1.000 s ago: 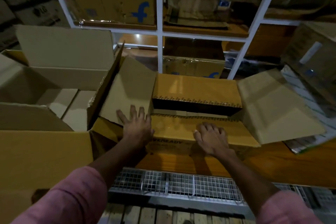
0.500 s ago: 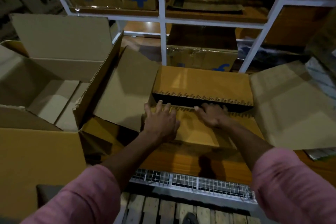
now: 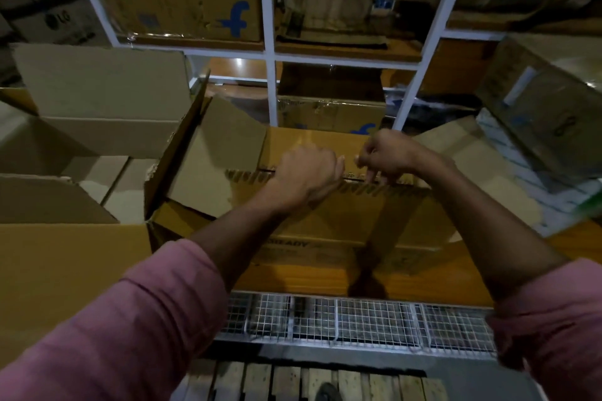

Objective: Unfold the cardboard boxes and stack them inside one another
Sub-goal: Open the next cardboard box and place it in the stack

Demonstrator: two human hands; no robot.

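Box in hand: a brown cardboard box (image 3: 325, 225) sits on the wooden table (image 3: 325, 280) directly in front of the person, printed lettering along its near edge, only partly readable.
Top flaps: the near flap and the far flap (image 3: 312, 146) meet along a seam running left to right; a row of printed marks follows that seam.
Side flaps: the left flap (image 3: 221, 153) stands up at a tilt; the right flap (image 3: 472, 159) lies spread outward.
Left hand (image 3: 306, 172): at the seam, fingers curled down over the edge of the near flap, gripping it.
Right hand (image 3: 387, 156): at the seam just beside the left, fingertips bent downward onto the flap edges; whether it pinches the card or only presses on it cannot be told.
Sleeves: both forearms bare, pink sleeves (image 3: 136, 319) pushed up.
Second box: a larger open cardboard box (image 3: 65, 257) stands at the left, touching the first, its flaps raised and its interior visible.
Shelving: a white-framed rack (image 3: 270, 52) behind the table holds further cartons, two with a blue "f" mark (image 3: 239, 18).
Table front: a wire mesh panel (image 3: 358, 322) runs beneath the table edge.
Floor: wooden slats (image 3: 293, 381) below.
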